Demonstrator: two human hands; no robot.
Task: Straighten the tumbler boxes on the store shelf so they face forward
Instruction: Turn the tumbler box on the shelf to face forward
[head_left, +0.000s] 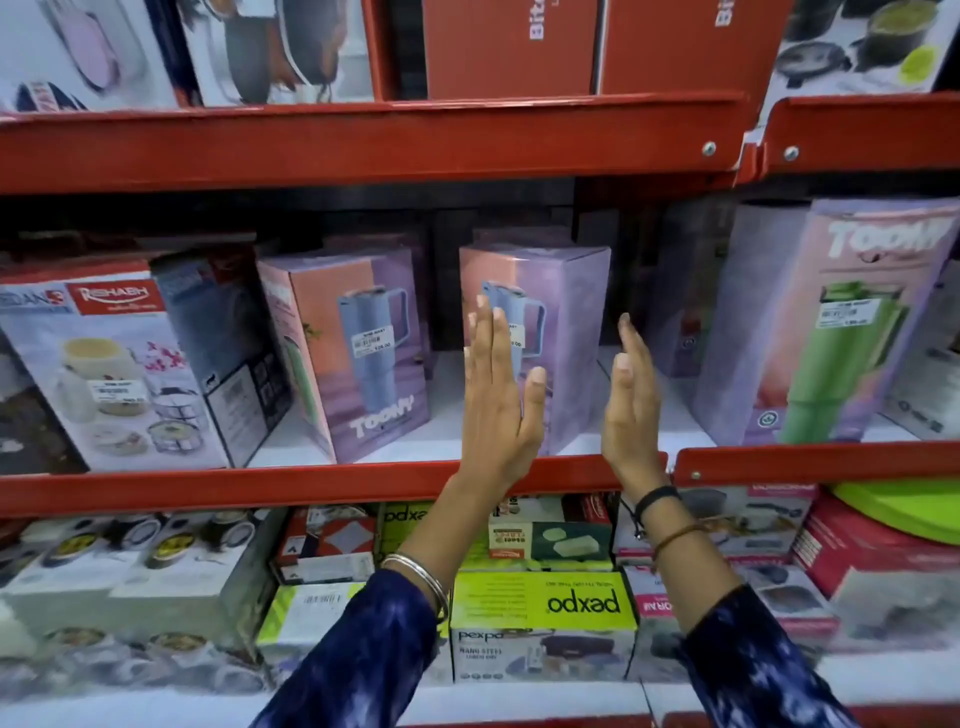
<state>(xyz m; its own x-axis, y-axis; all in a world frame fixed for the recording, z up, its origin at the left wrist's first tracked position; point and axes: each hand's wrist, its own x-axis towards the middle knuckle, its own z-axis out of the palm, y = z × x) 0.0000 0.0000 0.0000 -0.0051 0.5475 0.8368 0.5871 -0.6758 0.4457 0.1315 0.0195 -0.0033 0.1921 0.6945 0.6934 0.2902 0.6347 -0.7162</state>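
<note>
Your 2 hands rise flat and open-fingered before the middle level of a red metal store shelf (311, 488), gripping nothing. Your left hand (498, 400) lies palm-forward against the front of the pink-and-lilac cardboard tumbler box (566, 312) at the centre, which stands upright, turned slightly so its corner edge points out. Your right hand (631, 400), edge-on with the palm turned inward, hovers just beside that box's right face; whether it touches cannot be told. To the left stands a second pink-and-lilac tumbler box printed with a blue mug (358, 353), angled leftward, and beyond it a white-and-red lunch container carton (104, 374). To the right stands a taller lilac box showing a green tumbler (841, 332). Below the red rail sit lime-green Pexpo lunch-box cartons (543, 603), 1 printed upside down.
</note>
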